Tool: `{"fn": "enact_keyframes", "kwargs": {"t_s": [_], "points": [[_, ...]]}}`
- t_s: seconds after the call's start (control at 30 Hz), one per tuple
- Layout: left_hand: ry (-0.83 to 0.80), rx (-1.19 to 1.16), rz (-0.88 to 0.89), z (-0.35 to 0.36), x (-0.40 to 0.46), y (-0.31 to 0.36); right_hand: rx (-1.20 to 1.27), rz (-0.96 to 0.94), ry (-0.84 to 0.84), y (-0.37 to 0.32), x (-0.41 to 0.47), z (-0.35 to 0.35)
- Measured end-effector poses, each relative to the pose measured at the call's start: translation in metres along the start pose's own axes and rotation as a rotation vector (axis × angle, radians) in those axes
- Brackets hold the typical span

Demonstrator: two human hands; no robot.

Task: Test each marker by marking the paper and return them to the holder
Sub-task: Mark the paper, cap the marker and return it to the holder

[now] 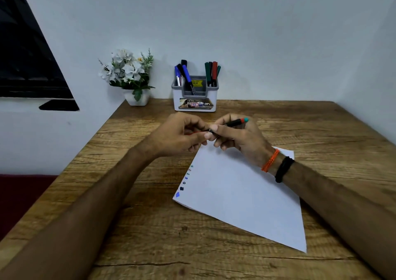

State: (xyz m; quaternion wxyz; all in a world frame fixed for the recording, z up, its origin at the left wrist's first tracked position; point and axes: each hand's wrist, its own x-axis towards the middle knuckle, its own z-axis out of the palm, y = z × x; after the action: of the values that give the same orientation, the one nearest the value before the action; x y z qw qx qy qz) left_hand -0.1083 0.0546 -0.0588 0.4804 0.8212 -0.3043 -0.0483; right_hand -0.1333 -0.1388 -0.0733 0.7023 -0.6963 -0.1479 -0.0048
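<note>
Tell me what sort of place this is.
Probably a home or small-office desk set in a corner: a wooden table against plain white walls, a marker holder stocked with markers, a small pot of white flowers, and a sheet of paper with test marks.

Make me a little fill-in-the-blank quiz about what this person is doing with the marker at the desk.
1. Both hands hold one marker above the top edge of the ____.
2. The holder stands against the wall, to the right of a pot of ____ flowers.
3. The small test marks run along the paper's ____ edge.
4. The right hand's wrist wears an orange band and a ____ one.

Missing words: paper; white; left; black
</note>
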Motion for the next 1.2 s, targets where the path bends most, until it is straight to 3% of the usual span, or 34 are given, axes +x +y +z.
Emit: {"fn": "enact_keyframes", "kwargs": {"t_s": [0.17, 0.33, 0.63, 1.2], "points": [[0.015, 0.325, 0.120, 0.004, 0.000, 0.003, -0.026, -0.028, 0.007, 0.004, 0.002, 0.001], [0.029, 0.410, 0.218, 0.007, 0.000, -0.002, 0.070, -0.010, -0.037, 0.010, 0.003, 0.005], [0.015, 0.403, 0.237, 0.007, 0.002, -0.005, 0.217, 0.016, -0.067, 0.016, 0.007, 0.004], [-0.042, 0.289, 0.212, 0.007, 0.001, 0.001, 0.194, -0.025, -0.072, 0.013, 0.004, 0.002]]}}
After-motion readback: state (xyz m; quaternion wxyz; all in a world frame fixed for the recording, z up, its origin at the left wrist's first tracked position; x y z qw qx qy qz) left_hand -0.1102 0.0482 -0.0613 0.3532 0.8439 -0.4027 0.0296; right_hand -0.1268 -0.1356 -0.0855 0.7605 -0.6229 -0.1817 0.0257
